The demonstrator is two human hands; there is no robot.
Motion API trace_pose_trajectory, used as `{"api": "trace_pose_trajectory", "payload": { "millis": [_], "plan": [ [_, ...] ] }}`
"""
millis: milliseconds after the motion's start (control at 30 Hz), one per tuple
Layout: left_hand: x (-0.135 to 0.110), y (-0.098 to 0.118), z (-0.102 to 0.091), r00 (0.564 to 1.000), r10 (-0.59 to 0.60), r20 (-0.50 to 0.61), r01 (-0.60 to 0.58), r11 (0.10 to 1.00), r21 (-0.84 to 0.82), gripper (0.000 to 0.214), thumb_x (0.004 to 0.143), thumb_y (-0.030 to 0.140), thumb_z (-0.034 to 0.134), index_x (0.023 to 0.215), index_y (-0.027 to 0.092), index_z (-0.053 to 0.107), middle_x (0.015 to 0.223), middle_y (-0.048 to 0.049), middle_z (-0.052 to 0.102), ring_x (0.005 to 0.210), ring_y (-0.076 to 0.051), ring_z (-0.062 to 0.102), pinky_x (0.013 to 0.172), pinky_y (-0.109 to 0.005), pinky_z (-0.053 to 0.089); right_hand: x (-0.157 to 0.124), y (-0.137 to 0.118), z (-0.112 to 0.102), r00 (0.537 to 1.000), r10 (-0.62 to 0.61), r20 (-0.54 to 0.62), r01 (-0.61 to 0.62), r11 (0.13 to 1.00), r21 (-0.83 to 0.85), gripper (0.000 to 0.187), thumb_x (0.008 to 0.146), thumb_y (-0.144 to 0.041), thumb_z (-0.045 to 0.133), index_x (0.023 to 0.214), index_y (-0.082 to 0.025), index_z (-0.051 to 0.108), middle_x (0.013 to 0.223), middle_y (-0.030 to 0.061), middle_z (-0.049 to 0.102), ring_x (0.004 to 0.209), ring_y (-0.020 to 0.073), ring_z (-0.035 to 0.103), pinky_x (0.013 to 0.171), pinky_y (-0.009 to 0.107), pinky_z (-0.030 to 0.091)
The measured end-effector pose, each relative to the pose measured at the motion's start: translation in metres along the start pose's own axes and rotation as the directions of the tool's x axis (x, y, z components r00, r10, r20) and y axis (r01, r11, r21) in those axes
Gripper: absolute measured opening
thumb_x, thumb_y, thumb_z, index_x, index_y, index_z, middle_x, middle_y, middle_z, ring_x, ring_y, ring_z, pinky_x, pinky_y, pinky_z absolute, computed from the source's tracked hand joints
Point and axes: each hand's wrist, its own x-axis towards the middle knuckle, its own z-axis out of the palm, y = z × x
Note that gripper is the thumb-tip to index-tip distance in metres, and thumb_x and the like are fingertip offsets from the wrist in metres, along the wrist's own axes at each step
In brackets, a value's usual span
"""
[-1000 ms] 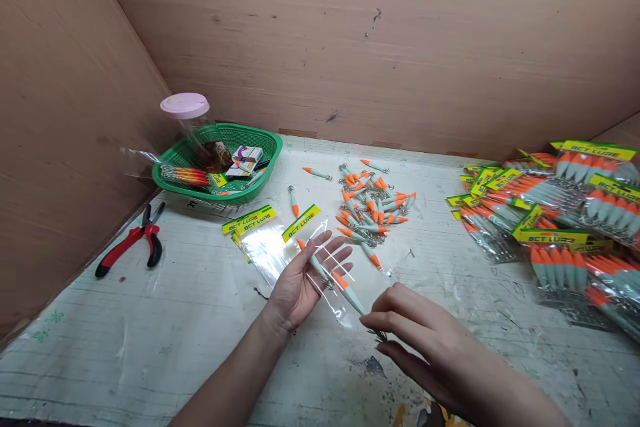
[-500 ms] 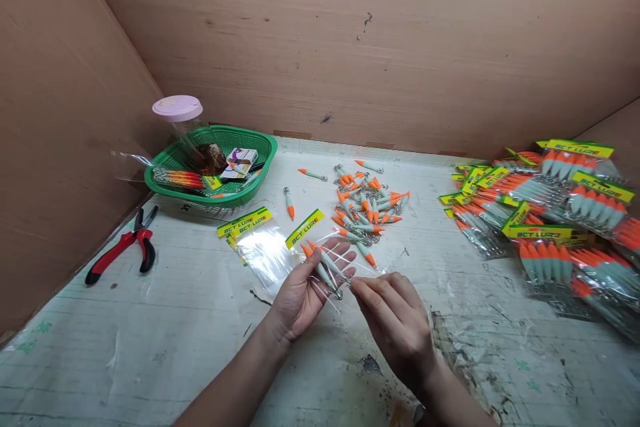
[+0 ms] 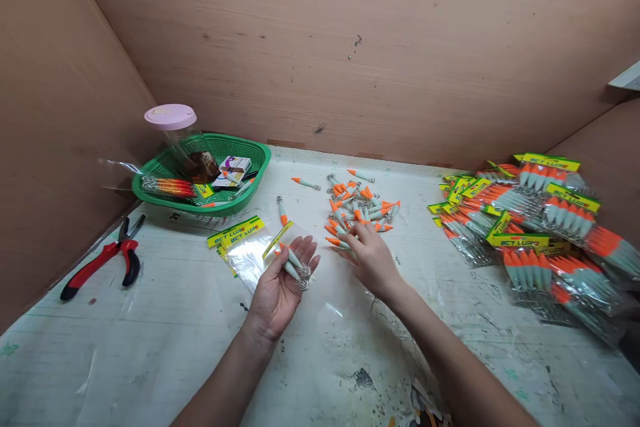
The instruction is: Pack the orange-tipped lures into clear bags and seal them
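My left hand (image 3: 280, 290) is palm up, with its thumb closed over a few squid jigs (image 3: 291, 271) with pale green bodies, orange tips and hook crowns. A clear bag with a yellow BCT LURE header (image 3: 274, 243) lies in the same hand, under the jigs. My right hand (image 3: 373, 260) reaches to the near side of a loose pile of squid jigs (image 3: 367, 203). Its fingertips touch the jigs there, but whether they grip one is hard to see. Left of the left hand lie flat BCT LURE bags (image 3: 245, 250).
A green basket (image 3: 265, 159) at the back left holds a pink-lidded jar (image 3: 171, 117), a small box and packed lures. Red-handled pliers (image 3: 103, 260) lie at the left. Filled lure packs (image 3: 525, 243) are heaped at the right. Brown boards wall the table.
My right hand has left the hooks by my left hand and moved up to the jig pile. The left hand still holds its jigs and bag. The camera view has shifted slightly.
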Motion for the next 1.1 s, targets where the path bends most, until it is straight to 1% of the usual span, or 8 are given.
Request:
{"api": "trace_pose_trajectory", "payload": {
  "millis": [167, 333, 500, 767, 900, 1000, 1067, 1100],
  "plan": [
    [0.004, 0.010, -0.003, 0.998, 0.051, 0.047, -0.050, 0.998, -0.033, 0.043, 0.094, 0.014, 0.032, 0.136, 0.013, 0.038, 0.104, -0.0135, 0.070, 0.092, -0.019, 0.068, 0.090, -0.037, 0.052, 0.016, -0.015, 0.022, 1.000, -0.007, 0.012, 0.006, 0.998, 0.061, 0.023, 0.083, -0.007, 0.048, 0.066, -0.019, 0.058, 0.083, 0.0101, 0.057, 0.081, 0.0232, 0.049, 0.071, 0.038, 0.044],
    [0.006, 0.017, -0.002, 0.994, 0.095, 0.049, -0.092, 0.994, -0.063, 0.044, 0.094, 0.012, 0.030, 0.137, 0.013, 0.037, 0.099, -0.0135, 0.072, 0.090, -0.019, 0.069, 0.083, -0.033, 0.055, -0.015, -0.002, -0.024, 0.980, 0.182, -0.084, -0.155, 0.953, 0.259, 0.016, 0.088, -0.024, 0.051, 0.079, -0.019, 0.063, 0.080, 0.0064, 0.057, 0.077, 0.0191, 0.052, 0.070, 0.033, 0.045],
    [0.003, 0.016, 0.001, 0.995, 0.093, 0.046, -0.092, 0.995, -0.030, 0.045, 0.094, 0.012, 0.031, 0.138, 0.011, 0.035, 0.098, -0.0143, 0.072, 0.089, -0.019, 0.069, 0.085, -0.033, 0.055, -0.056, 0.040, -0.056, 0.777, 0.629, -0.032, -0.466, 0.608, 0.642, 0.030, 0.077, -0.047, 0.063, 0.077, -0.017, 0.066, 0.070, 0.0031, 0.060, 0.058, 0.0126, 0.051, 0.052, 0.026, 0.042],
    [0.003, 0.013, 0.000, 0.997, 0.064, 0.043, -0.062, 0.997, -0.045, 0.044, 0.093, 0.012, 0.031, 0.137, 0.014, 0.037, 0.100, -0.0140, 0.071, 0.088, -0.019, 0.069, 0.083, -0.033, 0.055, -0.077, 0.075, -0.036, 0.667, 0.744, 0.028, -0.575, 0.490, 0.655, 0.052, 0.064, -0.066, 0.064, 0.070, -0.014, 0.065, 0.056, 0.0015, 0.057, 0.048, 0.0106, 0.046, 0.046, 0.025, 0.039],
    [0.004, 0.014, 0.000, 0.996, 0.075, 0.050, -0.073, 0.997, -0.035, 0.044, 0.094, 0.014, 0.030, 0.138, 0.015, 0.037, 0.097, -0.0133, 0.072, 0.088, -0.019, 0.069, 0.081, -0.032, 0.056, -0.078, 0.081, -0.038, 0.658, 0.753, 0.015, -0.613, 0.524, 0.591, 0.050, 0.069, -0.061, 0.062, 0.081, -0.013, 0.065, 0.065, 0.0026, 0.056, 0.052, 0.0117, 0.045, 0.049, 0.027, 0.041],
    [0.005, 0.015, 0.000, 0.995, 0.094, 0.020, -0.093, 0.996, -0.011, 0.045, 0.094, 0.014, 0.030, 0.139, 0.013, 0.035, 0.096, -0.0134, 0.072, 0.086, -0.019, 0.069, 0.079, -0.032, 0.057, -0.091, 0.070, -0.062, 0.695, 0.719, 0.008, -0.617, 0.591, 0.520, 0.037, 0.069, -0.046, 0.069, 0.091, -0.017, 0.065, 0.080, 0.0042, 0.057, 0.064, 0.0141, 0.050, 0.059, 0.028, 0.045],
    [0.006, 0.015, -0.001, 0.995, 0.097, 0.015, -0.097, 0.995, -0.004, 0.045, 0.094, 0.014, 0.030, 0.139, 0.013, 0.035, 0.096, -0.0133, 0.073, 0.086, -0.019, 0.070, 0.078, -0.032, 0.057, -0.111, 0.053, -0.084, 0.794, 0.580, 0.183, -0.590, 0.662, 0.462, 0.021, 0.073, -0.035, 0.069, 0.087, -0.021, 0.066, 0.088, 0.0047, 0.057, 0.075, 0.0162, 0.054, 0.067, 0.029, 0.048],
    [0.006, 0.015, -0.001, 0.995, 0.094, 0.016, -0.094, 0.996, -0.004, 0.045, 0.094, 0.014, 0.030, 0.138, 0.014, 0.036, 0.096, -0.0130, 0.073, 0.086, -0.019, 0.070, 0.078, -0.032, 0.057, -0.124, 0.043, -0.094, 0.832, 0.425, 0.357, -0.550, 0.715, 0.431, 0.014, 0.076, -0.030, 0.065, 0.088, -0.022, 0.065, 0.092, 0.0049, 0.057, 0.081, 0.0169, 0.056, 0.072, 0.029, 0.049]
  ]
}}
